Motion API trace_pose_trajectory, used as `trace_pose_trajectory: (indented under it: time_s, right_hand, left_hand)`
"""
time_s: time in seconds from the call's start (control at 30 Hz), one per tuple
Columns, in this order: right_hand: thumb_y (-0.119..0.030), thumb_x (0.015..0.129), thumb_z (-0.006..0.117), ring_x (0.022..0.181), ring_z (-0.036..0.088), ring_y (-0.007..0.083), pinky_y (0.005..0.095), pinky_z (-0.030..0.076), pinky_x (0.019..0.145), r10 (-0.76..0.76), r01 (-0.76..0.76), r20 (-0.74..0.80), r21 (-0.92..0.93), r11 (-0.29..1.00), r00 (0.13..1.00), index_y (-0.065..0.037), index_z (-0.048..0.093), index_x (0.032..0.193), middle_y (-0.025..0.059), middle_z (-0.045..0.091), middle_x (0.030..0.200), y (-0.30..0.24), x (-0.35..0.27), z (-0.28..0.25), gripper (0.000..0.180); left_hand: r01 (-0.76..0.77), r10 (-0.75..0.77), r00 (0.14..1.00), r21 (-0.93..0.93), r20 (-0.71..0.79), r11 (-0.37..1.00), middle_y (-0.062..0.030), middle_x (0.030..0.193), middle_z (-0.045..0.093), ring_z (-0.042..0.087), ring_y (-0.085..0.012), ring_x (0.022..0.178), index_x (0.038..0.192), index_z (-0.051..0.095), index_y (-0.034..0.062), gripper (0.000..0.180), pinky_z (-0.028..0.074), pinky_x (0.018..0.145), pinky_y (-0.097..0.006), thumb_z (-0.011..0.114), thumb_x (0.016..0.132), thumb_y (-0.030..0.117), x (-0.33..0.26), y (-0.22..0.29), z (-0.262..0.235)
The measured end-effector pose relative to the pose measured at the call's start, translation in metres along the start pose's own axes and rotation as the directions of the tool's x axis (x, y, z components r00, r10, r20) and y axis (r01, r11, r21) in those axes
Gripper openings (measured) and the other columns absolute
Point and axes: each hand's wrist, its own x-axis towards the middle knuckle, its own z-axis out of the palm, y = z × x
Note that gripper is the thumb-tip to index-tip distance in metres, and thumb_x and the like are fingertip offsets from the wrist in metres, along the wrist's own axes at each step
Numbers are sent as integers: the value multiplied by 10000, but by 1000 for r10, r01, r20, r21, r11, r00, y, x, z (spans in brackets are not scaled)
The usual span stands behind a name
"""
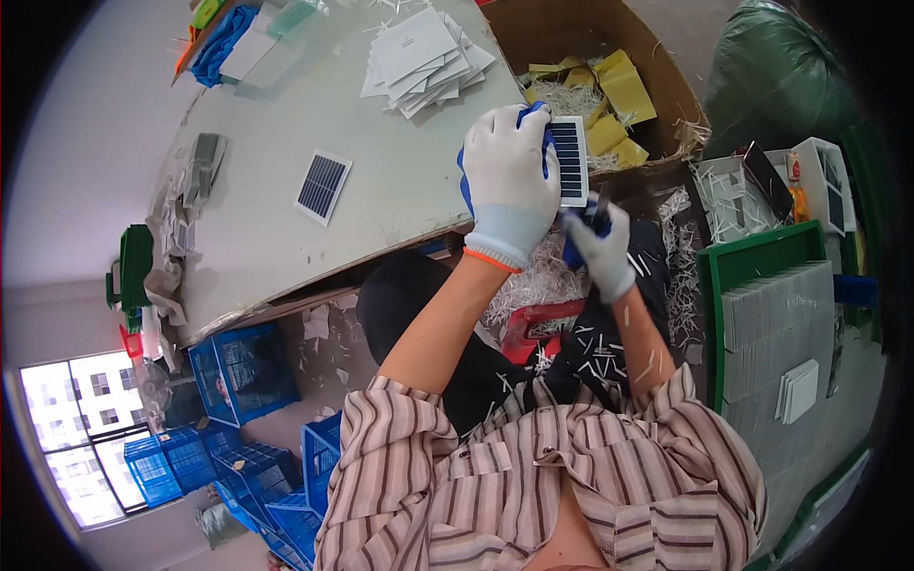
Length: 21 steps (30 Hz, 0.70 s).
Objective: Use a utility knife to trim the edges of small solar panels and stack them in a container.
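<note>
My left hand (512, 176), in a white and blue glove, grips a small solar panel (570, 164) with a white border. The panel is held upright at the table's right edge, beside a cardboard box. My right hand (606, 249), gloved alike, is just below the panel's lower edge. Its fingers are closed around a small dark tool (598, 219), too blurred to name. A second solar panel (324, 187) lies on the table to the left. White rectangular pieces (419, 52) are heaped at the table's far side.
Yellow sheets and white strips fill the cardboard box (671, 143). White strips lie on my dark trousers and around a red object (533, 328) below. At right, a green crate (716, 314) holds stacked white-edged sheets. Blue crates (249, 376) stand lower left, and a green bag (776, 71) far right.
</note>
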Motion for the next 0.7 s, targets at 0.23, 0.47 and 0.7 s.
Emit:
trace_pose_trajectory:
  time_s: [0.23, 0.47, 0.7]
  right_hand:
    - [-91, 800, 634, 685, 569, 55, 238, 470, 626, -91, 99, 125, -62, 993, 988, 25, 630, 865, 29, 651, 741, -11, 35, -5, 133]
    - [-46, 741, 699, 700, 598, 110, 254, 498, 658, 9, -22, 62, 217, 976, 998, 29, 593, 912, 55, 635, 815, 10, -30, 22, 215]
    - [-28, 825, 633, 921, 611, 168, 296, 490, 794, -370, 293, -235, -307, 906, 899, -22, 489, 1114, 114, 616, 1037, 37, 17, 36, 323]
  left_hand:
    - [28, -29, 999, 22, 22, 999, -114, 985, 584, 530, -319, 947, 1010, 620, 75, 278, 421, 833, -417, 599, 734, 51, -1, 1, 1]
    - [47, -48, 999, 39, 12, 998, -120, 1011, 576, 523, -325, 972, 1075, 615, 74, 332, 418, 847, -424, 598, 743, 85, -1, 2, 0]
    - [38, -49, 995, 128, 88, 991, -135, 1051, 562, 506, -334, 1012, 1147, 598, 62, 414, 409, 871, -436, 605, 740, 138, -4, 4, 1]
